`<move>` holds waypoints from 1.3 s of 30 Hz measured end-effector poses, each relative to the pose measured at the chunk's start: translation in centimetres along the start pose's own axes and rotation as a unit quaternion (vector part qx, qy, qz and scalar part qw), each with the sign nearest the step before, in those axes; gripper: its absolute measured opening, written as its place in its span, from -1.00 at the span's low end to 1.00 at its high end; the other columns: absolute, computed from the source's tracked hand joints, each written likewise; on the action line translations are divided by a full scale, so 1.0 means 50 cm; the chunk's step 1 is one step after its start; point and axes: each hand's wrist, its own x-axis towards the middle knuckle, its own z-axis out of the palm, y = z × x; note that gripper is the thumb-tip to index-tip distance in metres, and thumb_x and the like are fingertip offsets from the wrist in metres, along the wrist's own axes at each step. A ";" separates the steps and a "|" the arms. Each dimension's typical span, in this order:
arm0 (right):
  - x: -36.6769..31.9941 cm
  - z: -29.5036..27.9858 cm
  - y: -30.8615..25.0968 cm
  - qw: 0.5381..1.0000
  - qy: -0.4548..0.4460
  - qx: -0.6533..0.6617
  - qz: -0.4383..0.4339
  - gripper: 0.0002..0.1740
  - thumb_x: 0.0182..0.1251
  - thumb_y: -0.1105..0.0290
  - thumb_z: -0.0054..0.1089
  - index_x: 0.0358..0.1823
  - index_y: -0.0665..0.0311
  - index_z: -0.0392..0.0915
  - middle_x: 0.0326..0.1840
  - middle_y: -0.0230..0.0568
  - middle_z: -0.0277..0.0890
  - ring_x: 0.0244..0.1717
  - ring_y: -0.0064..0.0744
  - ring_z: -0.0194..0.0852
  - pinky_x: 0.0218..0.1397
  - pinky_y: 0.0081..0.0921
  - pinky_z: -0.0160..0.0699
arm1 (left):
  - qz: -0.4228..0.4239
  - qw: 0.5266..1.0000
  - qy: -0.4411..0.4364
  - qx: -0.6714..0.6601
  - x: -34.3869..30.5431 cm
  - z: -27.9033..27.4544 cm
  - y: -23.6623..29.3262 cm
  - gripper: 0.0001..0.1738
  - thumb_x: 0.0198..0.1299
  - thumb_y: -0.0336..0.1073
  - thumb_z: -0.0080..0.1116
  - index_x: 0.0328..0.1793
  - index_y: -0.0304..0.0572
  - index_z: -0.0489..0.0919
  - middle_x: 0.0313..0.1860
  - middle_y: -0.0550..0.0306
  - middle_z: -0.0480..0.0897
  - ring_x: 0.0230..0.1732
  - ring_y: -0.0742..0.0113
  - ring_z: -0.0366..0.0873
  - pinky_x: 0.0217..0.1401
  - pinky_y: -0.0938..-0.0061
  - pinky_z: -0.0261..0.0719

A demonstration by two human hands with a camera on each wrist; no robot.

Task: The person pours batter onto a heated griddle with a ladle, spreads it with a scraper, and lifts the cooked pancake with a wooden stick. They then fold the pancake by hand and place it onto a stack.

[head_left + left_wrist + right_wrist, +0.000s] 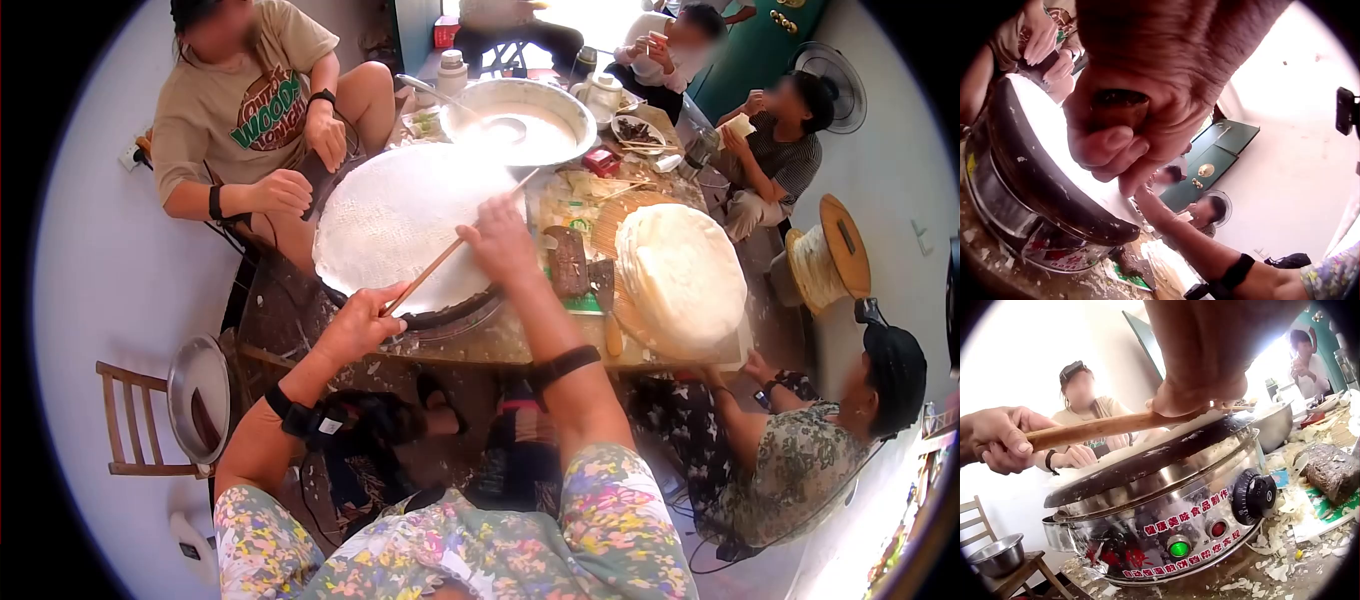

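Note:
A thin wooden stick (1116,427) lies slantwise over the electric griddle, whose dark rim (1141,467) shows at the front. On the griddle spreads a large white pancake (400,225) with a bubbly surface. My left hand (360,325) grips the stick's near end, with curled fingers plain in the left wrist view. Farther along, my right hand (500,240) holds the stick from above, thumb and fingertips at the wood, close over the pancake. The stick's far tip sticks out past the right hand.
Behind the griddle stands a big bowl of pale batter (550,110) with a ladle. To the right are stacked pancakes (685,280), a dark block (568,260) and a scraper (603,290). Several people sit around. A metal basin (200,400) rests on a chair at left.

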 end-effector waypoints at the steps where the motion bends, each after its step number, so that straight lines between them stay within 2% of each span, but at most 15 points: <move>1: -0.007 -0.006 -0.001 1.000 0.006 0.001 0.000 -0.11 0.45 -0.28 -0.30 0.42 0.42 0.28 0.55 0.07 0.10 0.63 0.01 -0.21 0.66 -0.29 -0.29 | -0.001 1.000 -0.008 0.004 -0.004 0.000 0.003 -0.25 0.08 -0.50 0.19 0.48 -0.35 0.33 -0.44 0.41 0.36 -0.46 0.60 0.21 -0.41 0.62 0.28; 5: -0.036 -0.007 -0.004 1.000 0.015 -0.014 0.001 -0.12 0.46 -0.25 -0.27 0.38 0.48 0.31 0.52 0.14 0.14 0.61 0.07 -0.17 0.64 -0.24 -0.27 | 0.001 0.999 -0.008 -0.034 -0.025 0.010 0.000 -0.32 0.06 -0.47 0.19 0.41 -0.29 0.42 -0.44 0.27 0.46 -0.40 0.53 0.35 -0.31 0.56 0.42; 8: -0.062 -0.023 -0.010 1.000 0.016 -0.024 0.004 -0.13 0.46 -0.23 -0.26 0.37 0.50 0.32 0.50 0.17 0.17 0.60 0.09 -0.13 0.63 -0.21 -0.24 | 0.050 0.997 -0.015 -0.053 -0.033 0.027 -0.023 -0.31 0.09 -0.47 0.19 0.44 -0.22 0.41 -0.50 0.30 0.46 -0.52 0.54 0.34 -0.46 0.56 0.38; 13: -0.090 -0.045 -0.023 0.997 -0.002 -0.074 -0.018 -0.16 0.45 -0.20 -0.20 0.34 0.50 0.35 0.48 0.19 0.20 0.57 0.15 -0.07 0.62 -0.16 -0.20 | -0.071 0.965 -0.062 -0.244 -0.095 0.054 0.016 -0.33 0.18 -0.46 0.16 0.49 -0.13 0.36 -0.65 0.42 0.31 -0.80 0.64 0.13 -0.79 0.61 0.06; 16: -0.172 -0.076 -0.046 0.997 0.040 -0.063 -0.027 -0.25 0.45 -0.08 -0.08 0.33 0.52 0.34 0.47 0.20 0.20 0.55 0.15 -0.04 0.60 -0.12 -0.15 | -0.075 0.912 -0.104 -0.390 -0.161 0.091 0.013 -0.35 0.24 -0.44 0.15 0.49 -0.12 0.33 -0.63 0.41 0.31 -0.78 0.66 0.13 -0.80 0.68 0.08; 19: -0.273 -0.111 -0.087 0.973 0.212 0.057 -0.074 -0.38 0.44 0.14 0.05 0.34 0.49 0.31 0.46 0.21 0.20 0.54 0.14 -0.01 0.56 -0.11 -0.03 | -0.087 0.825 -0.142 -0.540 -0.230 0.144 -0.011 -0.38 0.32 -0.42 0.13 0.50 -0.09 0.29 -0.59 0.35 0.25 -0.76 0.68 0.11 -0.80 0.75 0.09; 22: -0.348 -0.101 -0.087 0.961 0.248 0.113 -0.049 -0.44 0.40 0.35 0.08 0.36 0.45 0.28 0.43 0.20 0.23 0.51 0.13 0.06 0.52 -0.15 0.08 | -0.074 0.762 -0.170 -0.621 -0.291 0.174 -0.021 -0.40 0.33 -0.41 0.11 0.49 -0.08 0.28 -0.57 0.32 0.27 -0.76 0.68 0.10 -0.80 0.75 0.08; 25: -0.395 -0.133 -0.099 0.895 0.332 0.291 0.072 -0.48 0.43 0.41 0.02 0.37 0.42 0.28 0.40 0.15 0.28 0.47 0.07 0.14 0.48 -0.20 0.16 | -0.071 0.719 -0.198 -0.663 -0.337 0.190 -0.026 -0.42 0.34 -0.39 0.11 0.48 -0.08 0.29 -0.54 0.29 0.28 -0.76 0.69 0.09 -0.80 0.76 0.09; 26: -0.395 -0.139 -0.089 0.872 0.345 0.333 0.097 -0.48 0.45 0.40 0.01 0.39 0.41 0.27 0.40 0.04 0.30 0.38 -0.11 0.32 0.37 -0.29 0.34 | -0.068 0.703 -0.209 -0.677 -0.349 0.193 -0.031 -0.41 0.34 -0.38 0.12 0.49 -0.07 0.28 -0.53 0.28 0.29 -0.75 0.68 0.09 -0.80 0.76 0.10; 29: -0.355 -0.150 -0.045 0.679 0.336 0.641 0.126 -0.45 0.49 0.36 0.03 0.44 0.36 0.22 0.41 -0.07 0.31 0.28 -0.27 0.43 0.23 -0.41 0.49 | -0.071 0.716 -0.212 -0.661 -0.382 0.186 -0.012 -0.38 0.30 -0.32 0.20 0.47 -0.09 0.30 -0.54 0.26 0.29 -0.74 0.68 0.10 -0.78 0.76 0.07; 30: -0.342 -0.174 -0.044 0.648 0.320 0.676 0.146 -0.40 0.51 0.28 0.05 0.48 0.31 0.16 0.41 -0.13 0.31 0.21 -0.34 0.48 0.11 -0.48 0.59 | -0.069 0.730 -0.211 -0.647 -0.393 0.183 -0.004 -0.37 0.28 -0.31 0.22 0.46 -0.10 0.30 -0.55 0.26 0.29 -0.75 0.68 0.10 -0.78 0.75 0.06; 33: -0.320 -0.214 -0.053 0.620 0.342 0.694 0.131 -0.47 0.56 0.27 -0.07 0.44 0.34 0.15 0.25 -0.13 0.39 0.00 -0.25 0.60 -0.11 -0.33 0.70 | -0.062 0.756 -0.221 -0.613 -0.415 0.186 -0.007 -0.34 0.22 -0.31 0.28 0.44 -0.14 0.32 -0.59 0.25 0.30 -0.76 0.65 0.11 -0.78 0.70 0.03; 34: -0.324 -0.242 -0.085 0.575 0.355 0.725 0.135 -0.54 0.54 0.30 -0.03 0.36 0.36 0.26 0.10 -0.11 0.48 -0.11 -0.29 0.63 -0.17 -0.39 0.69 | -0.066 0.760 -0.221 -0.608 -0.422 0.190 -0.009 -0.36 0.23 -0.35 0.23 0.44 -0.17 0.32 -0.61 0.24 0.31 -0.77 0.64 0.11 -0.78 0.69 0.03; 37: -0.343 -0.222 -0.082 0.608 0.333 0.703 0.160 -0.65 0.51 0.36 0.03 0.21 0.36 0.39 -0.11 -0.13 0.56 -0.24 -0.36 0.62 -0.22 -0.45 0.68 | -0.077 0.775 -0.207 -0.592 -0.447 0.196 -0.023 -0.40 0.24 -0.45 0.16 0.43 -0.26 0.33 -0.65 0.22 0.33 -0.80 0.61 0.13 -0.78 0.67 0.03; 39: -0.356 -0.203 -0.088 0.579 0.355 0.715 0.165 -0.76 0.48 0.39 0.08 0.06 0.34 0.49 -0.29 -0.20 0.58 -0.36 -0.40 0.59 -0.25 -0.48 0.65 | -0.067 0.792 -0.200 -0.573 -0.454 0.199 -0.026 -0.39 0.21 -0.47 0.16 0.42 -0.31 0.35 -0.66 0.21 0.36 -0.80 0.60 0.15 -0.77 0.67 0.05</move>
